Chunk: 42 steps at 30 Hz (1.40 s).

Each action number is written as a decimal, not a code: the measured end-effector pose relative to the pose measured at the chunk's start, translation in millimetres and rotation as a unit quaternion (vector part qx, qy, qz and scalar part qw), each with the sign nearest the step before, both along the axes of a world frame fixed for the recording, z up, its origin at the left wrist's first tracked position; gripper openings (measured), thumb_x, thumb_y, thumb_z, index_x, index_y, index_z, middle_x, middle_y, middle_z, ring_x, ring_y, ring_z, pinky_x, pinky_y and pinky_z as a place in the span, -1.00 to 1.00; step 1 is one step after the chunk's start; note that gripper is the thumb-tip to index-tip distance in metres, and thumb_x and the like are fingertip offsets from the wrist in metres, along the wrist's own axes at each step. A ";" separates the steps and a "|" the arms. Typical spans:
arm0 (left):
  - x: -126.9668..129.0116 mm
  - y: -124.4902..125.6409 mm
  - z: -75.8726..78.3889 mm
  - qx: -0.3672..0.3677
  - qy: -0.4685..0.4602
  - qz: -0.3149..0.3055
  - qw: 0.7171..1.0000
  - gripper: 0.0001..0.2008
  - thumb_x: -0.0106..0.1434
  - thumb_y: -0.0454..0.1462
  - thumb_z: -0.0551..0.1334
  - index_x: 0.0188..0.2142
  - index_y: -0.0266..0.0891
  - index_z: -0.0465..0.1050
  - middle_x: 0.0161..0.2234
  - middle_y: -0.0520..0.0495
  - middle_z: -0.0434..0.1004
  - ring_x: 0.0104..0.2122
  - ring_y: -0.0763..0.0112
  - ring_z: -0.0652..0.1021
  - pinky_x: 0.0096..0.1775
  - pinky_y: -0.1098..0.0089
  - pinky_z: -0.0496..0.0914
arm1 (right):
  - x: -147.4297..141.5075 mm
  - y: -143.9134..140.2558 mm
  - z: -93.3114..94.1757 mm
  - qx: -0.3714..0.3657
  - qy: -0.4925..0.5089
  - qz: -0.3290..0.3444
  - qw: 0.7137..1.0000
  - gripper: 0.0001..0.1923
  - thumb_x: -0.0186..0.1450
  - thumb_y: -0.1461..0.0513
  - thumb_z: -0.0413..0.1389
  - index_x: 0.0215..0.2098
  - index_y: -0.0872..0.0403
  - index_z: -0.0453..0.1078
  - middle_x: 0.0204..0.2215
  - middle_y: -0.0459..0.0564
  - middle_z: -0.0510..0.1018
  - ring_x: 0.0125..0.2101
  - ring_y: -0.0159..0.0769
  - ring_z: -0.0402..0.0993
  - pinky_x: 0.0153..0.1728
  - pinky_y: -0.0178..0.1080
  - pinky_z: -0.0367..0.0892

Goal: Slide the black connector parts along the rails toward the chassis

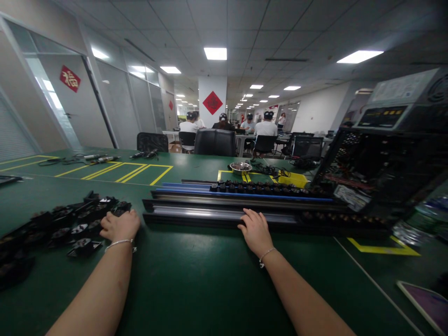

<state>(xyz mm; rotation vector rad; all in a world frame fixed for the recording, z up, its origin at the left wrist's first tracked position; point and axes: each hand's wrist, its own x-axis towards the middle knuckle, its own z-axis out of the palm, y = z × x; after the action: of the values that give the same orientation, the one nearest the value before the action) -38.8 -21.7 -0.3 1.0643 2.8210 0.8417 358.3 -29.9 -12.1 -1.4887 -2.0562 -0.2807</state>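
Note:
My left hand (120,227) is at the right end of a heap of small black parts with metal contacts (58,219). Its fingers are curled around one small black part (122,207), partly hidden by the hand. My right hand (255,231) lies on the near edge of a long black metal channel (196,213), fingers stretched out and slightly apart. Inside the right end of this channel sits a row of small dark parts (336,217). More channels lie behind it, among them a blue one (175,187), along with another row of black parts (259,187).
An open computer case (378,158) with a power supply (406,100) on top stands at the right. Nearby are a large plastic bottle (422,217) and a tablet-like device (425,303). A metal bowl (240,167), cables (266,169) and a yellow tray (294,179) lie farther back.

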 end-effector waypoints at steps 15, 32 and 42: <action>96.8 4.6 18.8 0.166 0.262 -0.342 0.887 -0.60 0.29 -0.19 -0.04 0.03 -0.22 0.37 0.18 -0.19 0.21 0.21 0.18 0.14 0.15 0.14 0.10 | 6.2 -2.6 10.8 -0.001 0.041 -0.009 0.999 -0.80 0.22 0.15 -0.01 -0.28 0.06 0.37 0.02 0.09 0.40 0.05 -0.15 0.24 0.11 0.03 0.00; 135.2 -6.9 3.6 0.137 0.255 -0.512 0.809 -0.60 0.31 -0.14 -0.04 0.04 -0.19 0.35 0.12 -0.15 0.31 0.17 0.19 0.23 0.13 0.09 0.18 | 90.3 11.3 5.4 0.110 0.167 -0.356 0.913 -0.51 0.07 0.22 -0.01 -0.03 0.26 0.28 0.06 0.36 0.22 0.09 0.10 0.06 0.04 0.08 0.01; 133.6 -6.7 -0.4 0.096 0.264 -0.522 0.805 -0.60 0.28 -0.14 0.01 0.07 -0.15 0.31 0.14 -0.13 0.29 0.17 0.19 0.23 0.13 0.10 0.16 | 102.7 14.4 6.4 0.121 0.241 -0.376 0.887 -0.49 0.05 0.25 -0.01 -0.01 0.24 0.26 -0.04 0.30 0.33 -0.01 0.06 0.20 -0.02 0.05 0.09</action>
<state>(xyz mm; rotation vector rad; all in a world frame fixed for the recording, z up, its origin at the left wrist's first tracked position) 94.8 -28.4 -0.7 2.7912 1.7913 0.7202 461.1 -15.4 -5.7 -1.8981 -0.9582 -0.3934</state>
